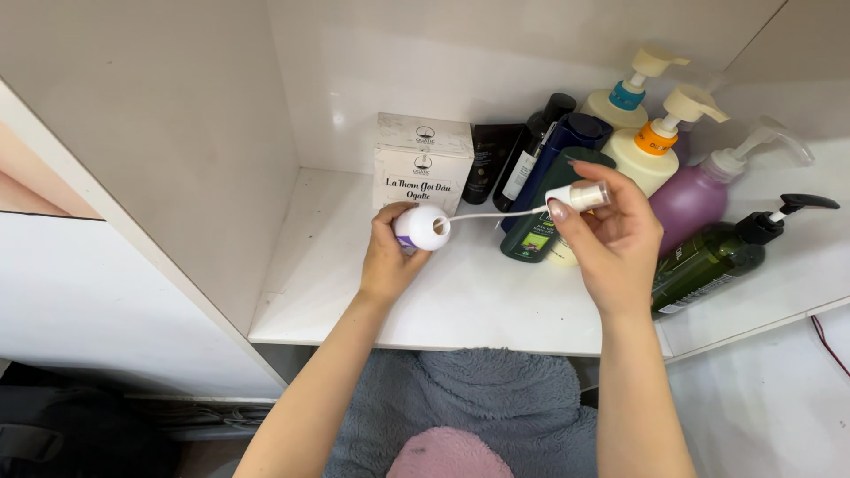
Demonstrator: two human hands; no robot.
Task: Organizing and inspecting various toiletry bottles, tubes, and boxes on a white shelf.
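Left hand [387,257] clamps the white bottle [421,227]; right hand [611,235] pinches the spray cap [580,196], its tube [496,213] running leftward into the bottle's mouth.

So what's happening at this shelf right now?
A person's left hand holds a small white bottle over a white shelf. The right hand holds its spray pump head, lifted out, with the thin dip tube reaching to the bottle's mouth. Pump bottles and white boxes crowd the back.

Bright, even light, seemingly from above, small glare spot on the white back wall [337,118], soft shadows under the shelf [460,310], lines bowed at frame edges, lower corners dim.
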